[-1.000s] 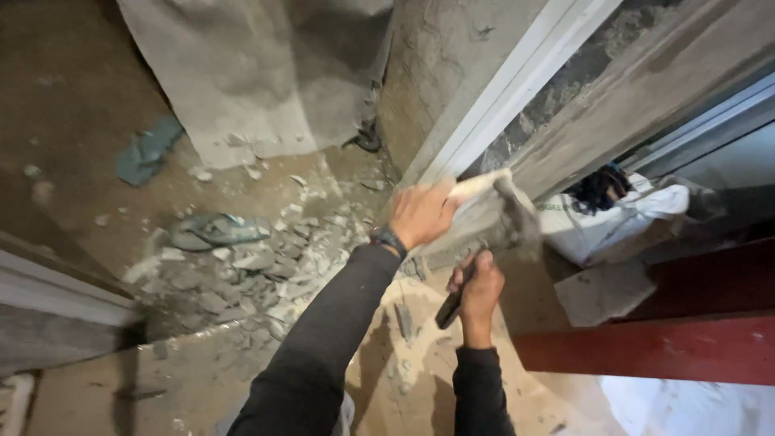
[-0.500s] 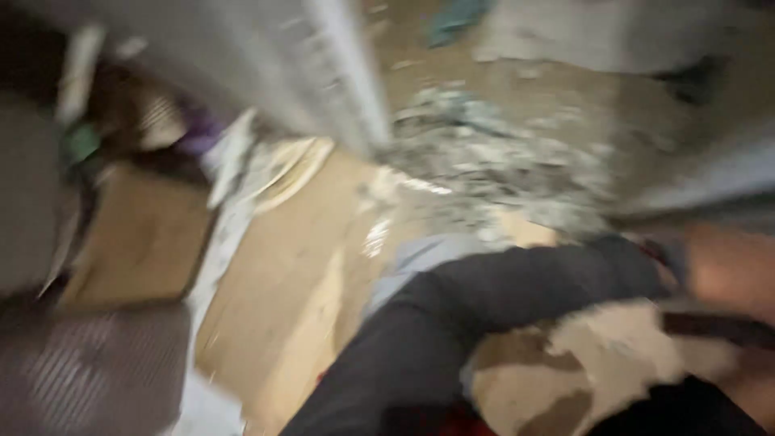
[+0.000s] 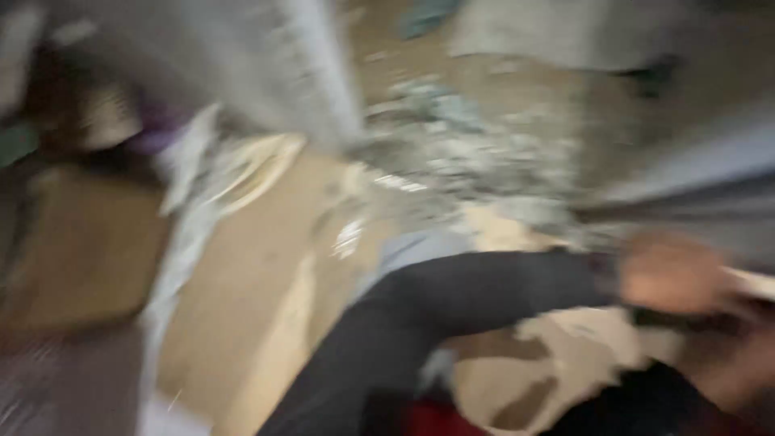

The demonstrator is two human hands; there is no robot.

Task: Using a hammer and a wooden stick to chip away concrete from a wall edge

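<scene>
Squinting at this one because the whole view is smeared with motion blur. The left hand (image 3: pixel 674 274), at the end of a dark sleeve (image 3: pixel 452 307), sits at the right side, wrapped over what looks like a pale strip (image 3: pixel 755 282) that runs off the right edge. The fingers look curled onto it, so I'd call that a closed grip. The right hand (image 3: pixel 739 371) is low in the corner, half cut off; a dark bar-shaped thing (image 3: pixel 686 320) lies just above it, but whether that hand is closed around it I honestly can't tell.

My guess is the strip is stiff, thin and light, probably with rough edges, so best held flat across its width near the end. Behind the arm there's a heap of grey rubble (image 3: pixel 476 169) on a dusty floor (image 3: pixel 242 274). Everything at left is just brown and purple smudges.
</scene>
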